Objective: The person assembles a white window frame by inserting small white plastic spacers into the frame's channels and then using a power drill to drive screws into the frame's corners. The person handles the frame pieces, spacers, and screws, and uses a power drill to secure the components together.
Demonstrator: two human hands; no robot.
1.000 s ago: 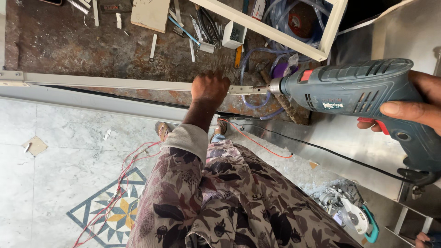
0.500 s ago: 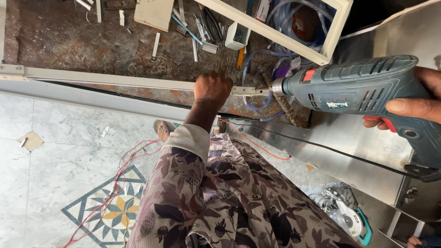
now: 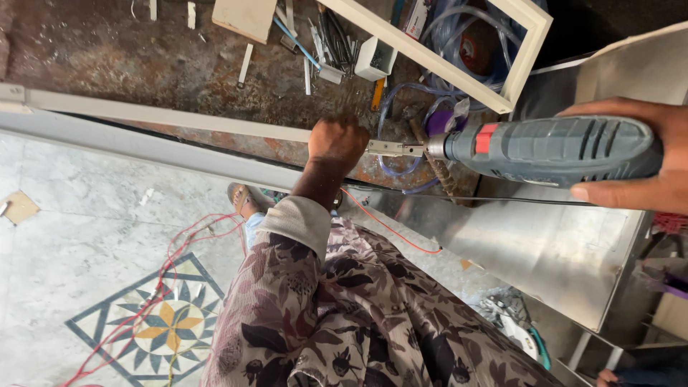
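Note:
My left hand is closed around a long pale metal bar that lies across a rusty workbench, gripping it near its right end. My right hand holds a grey-green power drill with a red band. The drill points left, and its chuck meets the bar's end piece just right of my left fist. My patterned sleeve fills the lower middle.
A white rectangular frame leans at the top right over coiled hoses. Loose screws, tools and a small white box litter the bench. Red wires trail over the marble floor. A steel sheet lies right.
The view has drifted slightly, so the drill sits a little lower and further right in frame. My left hand keeps its hold on the bar.

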